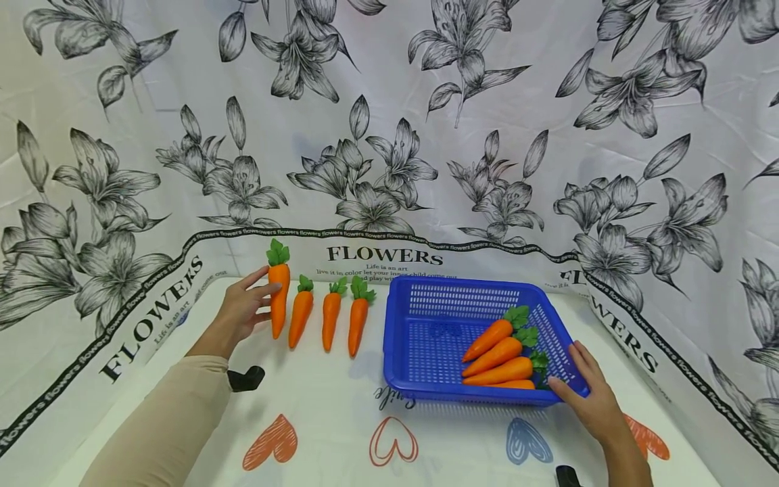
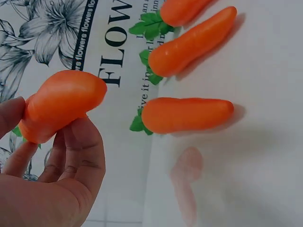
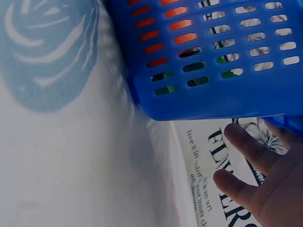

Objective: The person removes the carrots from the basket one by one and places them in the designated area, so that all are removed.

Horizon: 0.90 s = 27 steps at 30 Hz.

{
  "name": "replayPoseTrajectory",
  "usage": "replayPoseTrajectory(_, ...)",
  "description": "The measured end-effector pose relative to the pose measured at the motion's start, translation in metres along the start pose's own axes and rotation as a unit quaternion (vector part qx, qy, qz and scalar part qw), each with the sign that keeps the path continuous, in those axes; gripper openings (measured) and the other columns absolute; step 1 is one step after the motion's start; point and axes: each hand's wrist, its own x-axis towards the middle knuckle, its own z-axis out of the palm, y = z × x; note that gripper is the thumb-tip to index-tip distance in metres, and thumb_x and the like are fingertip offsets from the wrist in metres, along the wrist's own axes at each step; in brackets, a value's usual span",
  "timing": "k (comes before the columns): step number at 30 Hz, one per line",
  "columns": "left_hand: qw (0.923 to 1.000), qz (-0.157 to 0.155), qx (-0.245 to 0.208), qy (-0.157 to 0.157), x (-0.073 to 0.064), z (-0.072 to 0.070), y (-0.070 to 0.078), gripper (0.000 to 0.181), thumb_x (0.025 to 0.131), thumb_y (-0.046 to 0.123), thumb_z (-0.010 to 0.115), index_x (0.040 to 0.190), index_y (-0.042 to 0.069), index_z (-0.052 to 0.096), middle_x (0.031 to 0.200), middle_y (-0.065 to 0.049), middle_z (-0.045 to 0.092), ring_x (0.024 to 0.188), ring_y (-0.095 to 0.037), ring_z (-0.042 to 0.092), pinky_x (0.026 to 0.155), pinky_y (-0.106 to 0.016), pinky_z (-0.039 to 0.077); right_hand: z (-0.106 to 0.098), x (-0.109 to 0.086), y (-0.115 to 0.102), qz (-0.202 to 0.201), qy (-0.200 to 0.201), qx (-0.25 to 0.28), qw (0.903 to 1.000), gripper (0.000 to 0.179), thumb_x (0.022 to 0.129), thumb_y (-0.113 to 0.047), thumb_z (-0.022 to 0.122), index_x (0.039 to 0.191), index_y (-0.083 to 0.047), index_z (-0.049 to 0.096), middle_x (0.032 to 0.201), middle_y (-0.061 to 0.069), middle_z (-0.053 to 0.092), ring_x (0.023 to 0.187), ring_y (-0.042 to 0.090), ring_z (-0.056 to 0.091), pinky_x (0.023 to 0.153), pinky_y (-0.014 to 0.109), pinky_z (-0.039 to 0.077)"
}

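Observation:
My left hand (image 1: 243,308) pinches a toy carrot (image 1: 278,321) between thumb and fingers, its green leaves upward, at the left end of a row. Close up in the left wrist view, that carrot (image 2: 66,104) covers part of the fingers. Beside it, three more carrots (image 1: 329,321) lie on the table, leaves toward the back. A blue plastic basket (image 1: 426,391) stands to the right, with several carrots (image 1: 499,357) along its right side. My right hand (image 1: 593,399) touches the basket's near right corner. Two of its fingers (image 3: 253,146) extend straight below the rim in the right wrist view.
The white table cover (image 1: 322,419) bears printed hearts (image 1: 393,441) near the front. A floral curtain (image 1: 377,101) rises behind the table and along both sides. Black straps or devices (image 1: 246,379) show at the wrists.

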Motion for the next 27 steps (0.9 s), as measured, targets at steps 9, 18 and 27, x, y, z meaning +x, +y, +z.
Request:
replayPoseTrajectory(9, 0.9977, 0.001, 0.059, 0.032, 0.016, -0.013, -0.02, 0.071, 0.094, 0.024, 0.065, 0.154, 0.023, 0.027, 0.143, -0.021, 0.041, 0.097, -0.021, 0.057, 0.077, -0.03, 0.054, 0.001, 0.0, 0.001, -0.006, 0.007, 0.002, 1.0, 0.081, 0.093, -0.03, 0.064, 0.155, -0.01, 0.016, 0.16, 0.013, 0.003, 0.139, 0.049, 0.006, 0.097, 0.075, 0.014)
replayPoseTrajectory(18, 0.9954, -0.011, 0.079, 0.052, 0.033, -0.019, -0.033, 0.069, 0.094, 0.025, 0.065, 0.153, 0.025, 0.029, 0.144, -0.018, 0.042, 0.106, -0.027, 0.049, 0.084, -0.033, 0.049, 0.001, 0.001, 0.0, -0.021, 0.017, -0.008, 0.9996, 0.081, 0.092, -0.029, 0.065, 0.154, -0.007, 0.018, 0.16, 0.011, 0.004, 0.14, 0.047, 0.006, 0.097, 0.075, 0.014)
replayPoseTrajectory(27, 0.9911, -0.016, 0.116, 0.064, 0.043, -0.021, -0.045, 0.066, 0.096, 0.024, 0.061, 0.153, 0.021, 0.029, 0.145, -0.02, 0.041, 0.116, -0.032, 0.049, 0.091, -0.041, 0.045, 0.002, 0.002, 0.004, -0.023, 0.02, -0.011, 0.9995, 0.081, 0.092, -0.029, 0.065, 0.154, -0.009, 0.018, 0.16, 0.012, 0.006, 0.139, 0.048, 0.008, 0.096, 0.076, 0.015)
